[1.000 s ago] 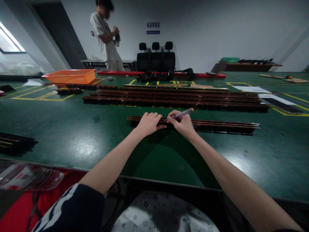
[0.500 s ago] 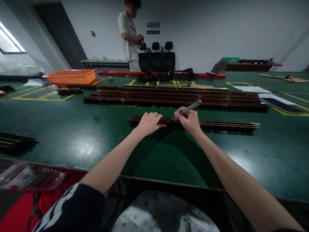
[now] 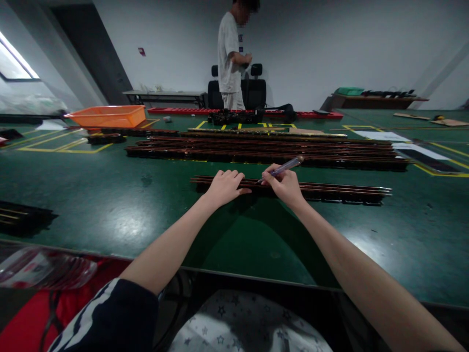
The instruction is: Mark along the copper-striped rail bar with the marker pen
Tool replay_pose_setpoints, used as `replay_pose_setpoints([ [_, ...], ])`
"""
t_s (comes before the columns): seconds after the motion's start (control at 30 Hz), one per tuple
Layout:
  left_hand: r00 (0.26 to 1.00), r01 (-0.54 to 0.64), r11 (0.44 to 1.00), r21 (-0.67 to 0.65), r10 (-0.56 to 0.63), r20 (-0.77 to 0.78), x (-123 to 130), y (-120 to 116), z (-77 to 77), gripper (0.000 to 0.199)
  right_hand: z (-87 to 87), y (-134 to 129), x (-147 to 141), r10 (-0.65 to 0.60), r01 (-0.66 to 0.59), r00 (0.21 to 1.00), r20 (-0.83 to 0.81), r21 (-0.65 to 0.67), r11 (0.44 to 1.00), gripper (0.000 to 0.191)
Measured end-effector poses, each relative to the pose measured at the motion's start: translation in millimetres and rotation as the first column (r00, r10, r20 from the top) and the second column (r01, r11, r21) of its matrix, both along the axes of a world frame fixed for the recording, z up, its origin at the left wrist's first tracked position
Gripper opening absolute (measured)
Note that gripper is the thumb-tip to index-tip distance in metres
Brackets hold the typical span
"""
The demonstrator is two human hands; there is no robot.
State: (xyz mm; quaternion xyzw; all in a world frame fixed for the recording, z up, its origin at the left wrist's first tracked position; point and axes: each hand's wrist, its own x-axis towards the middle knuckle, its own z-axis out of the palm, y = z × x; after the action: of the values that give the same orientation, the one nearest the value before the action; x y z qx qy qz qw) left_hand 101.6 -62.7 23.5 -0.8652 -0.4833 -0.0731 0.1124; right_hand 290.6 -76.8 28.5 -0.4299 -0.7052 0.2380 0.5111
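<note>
A narrow bundle of long dark strips with copper-brown edges lies crosswise on the green table in front of me. Over its left part rests my left hand, fingers across the top and thumb along the near side. My right hand pinches a slim pen-like tool with a translucent, purplish handle. The tool slants down to the left, its thin tip at the strips between my hands. Whether the tip touches them I cannot tell.
Behind the bundle lies a wider row of similar strips. An orange basket stands at the back left. More dark strips lie near the left edge. Papers are at the right. Beyond the table stands a person by black seats.
The bundle, both hands and the tool have shifted slightly left. The person in the background has moved to the right, now in front of the seats.
</note>
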Motion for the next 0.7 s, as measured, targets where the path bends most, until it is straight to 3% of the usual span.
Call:
replay_pose_setpoints([
  [0.13, 1.0, 0.022, 1.0, 0.002, -0.022, 0.01, -1, -1, 0.4, 0.05, -4.1, 0, -12, 0.098, -0.099, 0.995, 0.037, 0.022, 0.995, 0.016],
  [0.23, 0.999, 0.037, 0.999, -0.004, -0.037, 0.016, 0, -2, 0.8, 0.049, -4.5, 0, -17, 0.104, -0.105, 0.993, 0.049, 0.033, 0.994, 0.014],
  [0.43, 0.999, 0.023, 1.0, -0.019, -0.023, 0.022, 2, -1, 1.9, 0.05, -0.9, 0, -9, 0.005, -0.005, 1.0, 0.016, -0.001, 1.0, 0.016],
  [0.7, 1.0, 0.021, 1.0, -0.016, -0.021, 0.021, 2, -1, 1.6, 0.05, -1.1, 2, -8, -0.026, 0.026, 0.999, -0.022, 0.011, 1.0, 0.021],
])
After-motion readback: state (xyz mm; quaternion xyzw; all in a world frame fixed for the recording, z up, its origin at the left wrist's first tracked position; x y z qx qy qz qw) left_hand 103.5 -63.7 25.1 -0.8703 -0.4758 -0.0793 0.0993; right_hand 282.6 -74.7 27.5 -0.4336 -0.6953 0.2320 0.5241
